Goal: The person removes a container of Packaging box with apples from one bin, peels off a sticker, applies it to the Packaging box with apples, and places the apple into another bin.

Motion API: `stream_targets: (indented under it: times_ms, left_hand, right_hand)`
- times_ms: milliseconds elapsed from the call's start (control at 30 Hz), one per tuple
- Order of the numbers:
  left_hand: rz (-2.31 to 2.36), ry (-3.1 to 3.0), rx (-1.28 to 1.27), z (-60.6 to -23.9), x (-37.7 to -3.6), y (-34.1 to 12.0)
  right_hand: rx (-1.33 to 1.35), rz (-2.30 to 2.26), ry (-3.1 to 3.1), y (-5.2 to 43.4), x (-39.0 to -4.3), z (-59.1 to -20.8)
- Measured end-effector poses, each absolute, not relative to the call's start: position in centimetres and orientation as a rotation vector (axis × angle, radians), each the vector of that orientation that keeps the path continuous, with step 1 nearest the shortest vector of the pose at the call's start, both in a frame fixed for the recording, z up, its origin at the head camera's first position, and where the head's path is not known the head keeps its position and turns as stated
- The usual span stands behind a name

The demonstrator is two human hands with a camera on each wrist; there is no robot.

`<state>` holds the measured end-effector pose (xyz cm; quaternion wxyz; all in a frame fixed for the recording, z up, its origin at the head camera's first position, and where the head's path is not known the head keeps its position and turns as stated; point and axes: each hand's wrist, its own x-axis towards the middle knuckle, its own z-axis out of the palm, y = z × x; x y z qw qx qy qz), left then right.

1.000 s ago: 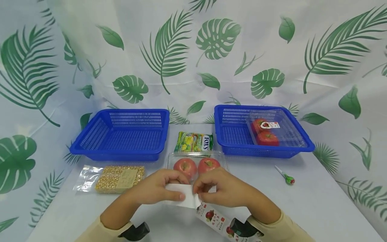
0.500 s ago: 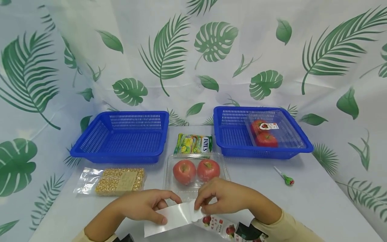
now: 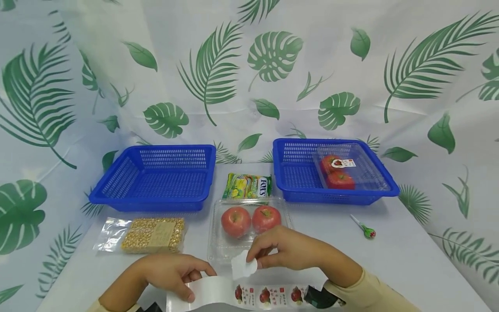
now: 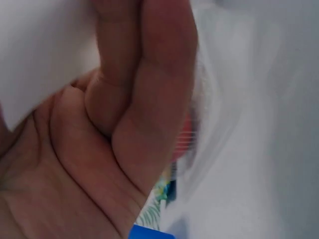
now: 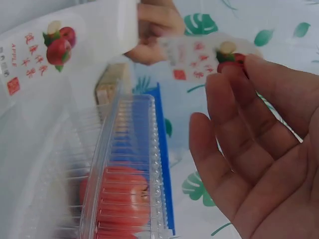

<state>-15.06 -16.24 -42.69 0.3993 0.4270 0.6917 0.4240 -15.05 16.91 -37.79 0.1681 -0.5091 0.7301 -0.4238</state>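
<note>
In the head view, my right hand (image 3: 286,249) pinches a peeled apple sticker (image 3: 242,266) between thumb and fingers. The right wrist view shows its printed face, with apples and red lettering. My left hand (image 3: 169,273) grips the pale left end of a sticker strip (image 3: 265,296), thumb on top. Printed stickers run along the strip to the right, under my right wrist. Just beyond both hands lies a clear plastic box (image 3: 220,253) with two red apples (image 3: 235,222) inside. In the left wrist view, the fingers (image 4: 159,89) hide most of the strip.
A blue basket (image 3: 156,204) stands at the back left. Another blue basket (image 3: 327,197) at the back right holds a labelled box of apples (image 3: 340,178). A Fox's candy bag (image 3: 247,185), a bag of corn kernels (image 3: 146,234) and a lollipop (image 3: 365,229) lie on the table.
The sticker has come away from the strip in my right hand. My left hand has moved left and down with the strip, which now lies straighter along the front.
</note>
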Motion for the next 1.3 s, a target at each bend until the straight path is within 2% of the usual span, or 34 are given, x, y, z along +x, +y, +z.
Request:
stream_targets:
  times_ms: [167,567,900,1133,1300]
  left_hand:
    - [1.034,1.836,1.037,-43.5,-14.9,-16.3]
    - [0.837,2.147,1.017,-44.1,-15.0,-16.7]
    - [0.761,2.291,0.890,-44.4,-14.3,-16.0]
    - [0.768,2.351,0.892,-44.2,-14.4,-16.3]
    - [0.753,2.407,0.973,-43.5,-14.6,-16.7]
  right_hand:
    - [-1.503,-1.284,2.079,17.0,-15.3,-38.1]
    - [-1.264,-1.340,2.275,17.6,-15.6,-37.6]
    - [-1.317,-1.348,2.308,18.2,-16.2,-37.9]
    - [-1.091,-1.314,2.370,18.3,-16.5,-37.5]
    - [-1.028,-1.321,2.415,18.3,-16.8,-37.6]
